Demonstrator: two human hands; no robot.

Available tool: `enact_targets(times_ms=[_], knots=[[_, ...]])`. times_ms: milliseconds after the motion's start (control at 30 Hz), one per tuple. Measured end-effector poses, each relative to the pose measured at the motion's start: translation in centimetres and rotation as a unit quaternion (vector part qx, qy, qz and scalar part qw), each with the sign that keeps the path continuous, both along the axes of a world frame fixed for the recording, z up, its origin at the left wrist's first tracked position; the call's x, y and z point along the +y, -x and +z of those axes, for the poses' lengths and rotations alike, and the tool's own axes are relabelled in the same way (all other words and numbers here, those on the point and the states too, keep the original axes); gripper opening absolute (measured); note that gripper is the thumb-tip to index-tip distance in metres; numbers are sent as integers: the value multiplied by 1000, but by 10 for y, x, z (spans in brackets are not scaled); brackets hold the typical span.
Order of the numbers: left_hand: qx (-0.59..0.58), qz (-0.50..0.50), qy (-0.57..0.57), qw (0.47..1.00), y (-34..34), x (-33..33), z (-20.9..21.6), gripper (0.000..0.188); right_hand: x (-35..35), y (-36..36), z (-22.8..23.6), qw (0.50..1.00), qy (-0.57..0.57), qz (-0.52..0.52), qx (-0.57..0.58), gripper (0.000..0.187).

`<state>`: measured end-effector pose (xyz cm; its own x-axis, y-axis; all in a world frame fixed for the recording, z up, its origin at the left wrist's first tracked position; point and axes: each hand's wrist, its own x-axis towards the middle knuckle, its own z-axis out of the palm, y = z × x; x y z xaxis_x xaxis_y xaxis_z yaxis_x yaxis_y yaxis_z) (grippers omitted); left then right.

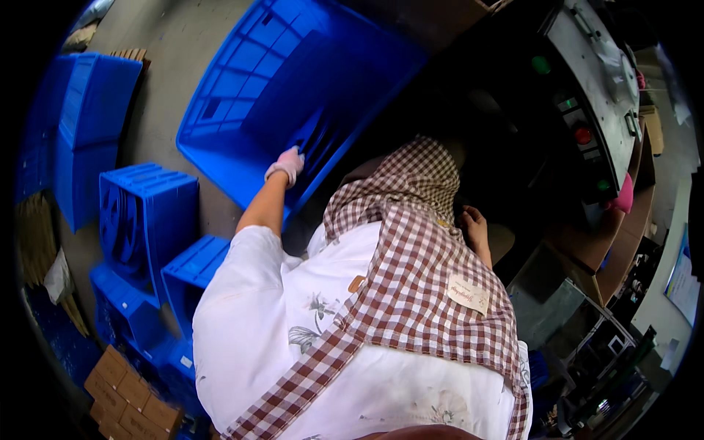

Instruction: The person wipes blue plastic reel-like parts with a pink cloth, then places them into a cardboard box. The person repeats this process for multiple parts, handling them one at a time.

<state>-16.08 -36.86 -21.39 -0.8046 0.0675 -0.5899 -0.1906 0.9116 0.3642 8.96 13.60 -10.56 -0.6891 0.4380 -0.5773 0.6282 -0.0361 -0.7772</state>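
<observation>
The left hand [289, 166] reaches blue parts [317, 138] inside the far crate [227, 158], grip impossible to tell; the right hand [477, 227], half-open, hangs beside the apron [418, 275].

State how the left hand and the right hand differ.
The left hand wears a pale glove; the right hand looks bare. The left hand reaches out over the large blue crate, near blue pieces; the right hand is outside the crate, close beside the checked apron. Both belong to the apron's wearer.
</observation>
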Motion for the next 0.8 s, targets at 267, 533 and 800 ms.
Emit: enact_targets(times_ms=[267,533,800], knots=[[-36,-19,77,996,15,7,74,37,17,-9,-7,997,-66,22,-38,25],[383,-112,-138,906,125,49,228,29,-2,-4,23,998,-45,42,1,22],[549,-42,-3,835,277,204,503,100,-50,116,270,972,-63,161,162,26]])
